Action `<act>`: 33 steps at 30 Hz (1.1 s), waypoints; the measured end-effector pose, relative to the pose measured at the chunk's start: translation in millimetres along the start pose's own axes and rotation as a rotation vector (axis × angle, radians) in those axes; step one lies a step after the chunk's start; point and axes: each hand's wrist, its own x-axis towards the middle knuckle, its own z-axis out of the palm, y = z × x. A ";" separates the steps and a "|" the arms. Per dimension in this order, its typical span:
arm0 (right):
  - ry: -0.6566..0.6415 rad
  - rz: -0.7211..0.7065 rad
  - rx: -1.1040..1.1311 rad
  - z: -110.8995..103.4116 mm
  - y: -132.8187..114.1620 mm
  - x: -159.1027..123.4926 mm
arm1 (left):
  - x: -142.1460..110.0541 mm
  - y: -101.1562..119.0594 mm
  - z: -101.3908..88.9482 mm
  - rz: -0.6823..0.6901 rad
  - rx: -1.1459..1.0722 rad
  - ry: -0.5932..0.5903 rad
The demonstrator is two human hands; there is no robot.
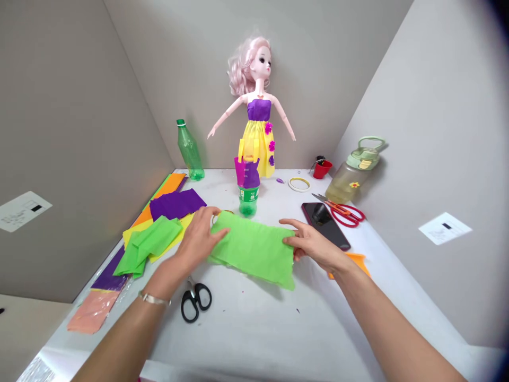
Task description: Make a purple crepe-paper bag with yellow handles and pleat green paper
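Note:
A crumpled sheet of green crepe paper hangs just above the white table, held at both short edges. My left hand lies on its left end with the fingers spread. My right hand pinches the right end between thumb and fingers. Black-handled scissors rest below my left hand, not touched. A black smartphone lies just beyond my right hand, with a scrap of orange paper partly hidden behind that wrist.
Stacked crepe paper sheets in several colours lie along the left wall. A doll in a purple and yellow dress stands at the back, behind a cut green bottle. Red-handled scissors, a plastic jug and a green bottle stand nearby.

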 end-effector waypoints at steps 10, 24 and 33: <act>0.180 0.099 0.274 48.4 42.6 -63.1 | -128.4 49.5 104.5 0.499 0.281 -0.220; -0.246 -0.027 -0.316 26.7 50.4 -114.7 | -140.6 26.3 43.8 0.015 -0.228 -0.526; 0.043 -0.072 -0.361 57.6 61.7 -84.5 | -79.7 38.3 20.1 -0.002 0.052 -0.498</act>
